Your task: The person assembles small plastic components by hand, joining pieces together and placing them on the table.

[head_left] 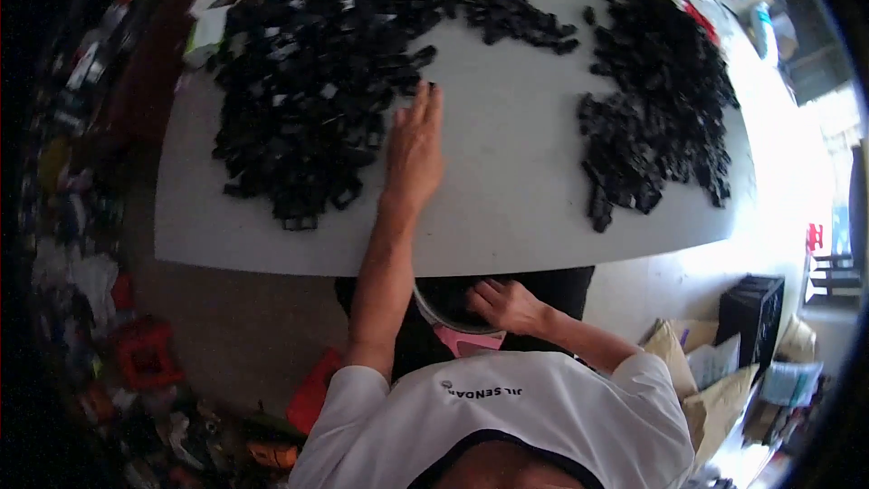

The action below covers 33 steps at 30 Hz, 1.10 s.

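My left hand (pixel 416 152) is stretched out over the white table (pixel 507 190), fingers straight and held close together. Its fingertips touch or nearly touch the right edge of a big heap of small black plastic parts (pixel 308 81). Below the table's near edge, my right hand (pixel 509 306) is closed, with its fingers curled down at the rim of a round container (pixel 438 311) on my lap. Whatever those fingers hold, if anything, is hidden. Dark shadow fills the container, so its contents cannot be made out.
A second heap of black parts (pixel 661 91) lies on the table's right, and a smaller cluster (pixel 520 18) at the far middle. Cardboard pieces (pixel 720 407) and a black crate (pixel 751 312) stand on the floor at right. A red crate (pixel 147 353) sits among clutter at left.
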### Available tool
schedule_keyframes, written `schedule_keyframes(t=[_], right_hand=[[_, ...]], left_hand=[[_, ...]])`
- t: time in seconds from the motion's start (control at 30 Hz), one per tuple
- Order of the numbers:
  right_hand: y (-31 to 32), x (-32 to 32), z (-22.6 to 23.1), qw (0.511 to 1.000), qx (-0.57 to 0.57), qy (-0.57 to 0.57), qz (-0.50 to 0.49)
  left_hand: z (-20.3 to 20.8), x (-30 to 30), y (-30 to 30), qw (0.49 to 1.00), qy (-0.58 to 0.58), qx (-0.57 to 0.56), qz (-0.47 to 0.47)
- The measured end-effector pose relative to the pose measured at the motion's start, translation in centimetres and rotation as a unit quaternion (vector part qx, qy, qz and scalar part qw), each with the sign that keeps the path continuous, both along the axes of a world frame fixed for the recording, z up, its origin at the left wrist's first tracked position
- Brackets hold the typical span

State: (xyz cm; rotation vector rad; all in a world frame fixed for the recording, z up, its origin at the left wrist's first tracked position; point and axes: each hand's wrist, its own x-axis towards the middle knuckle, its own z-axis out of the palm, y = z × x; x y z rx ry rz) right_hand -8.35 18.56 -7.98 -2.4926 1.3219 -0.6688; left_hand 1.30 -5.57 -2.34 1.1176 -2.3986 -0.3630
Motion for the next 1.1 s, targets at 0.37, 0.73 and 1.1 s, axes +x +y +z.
schedule_keyframes(t=[0.37,0.73,1.1], right_hand=[[-6.9,-9.7,11.0,0.963,-0.102,0.005,-0.248],[-15.9,-15.3,7.7,0.860,-0.073,0.318,-0.393],[-14.6,-6.0,6.7,0.937,-0.080,0.175,-0.291]], left_hand=[[2.2,0.2,1.0,0.999,-0.011,0.023,0.023],[2.0,0.4,-0.1,0.988,0.108,0.069,0.087],[1.5,-0.7,1.9,1.000,0.015,0.023,0.002]])
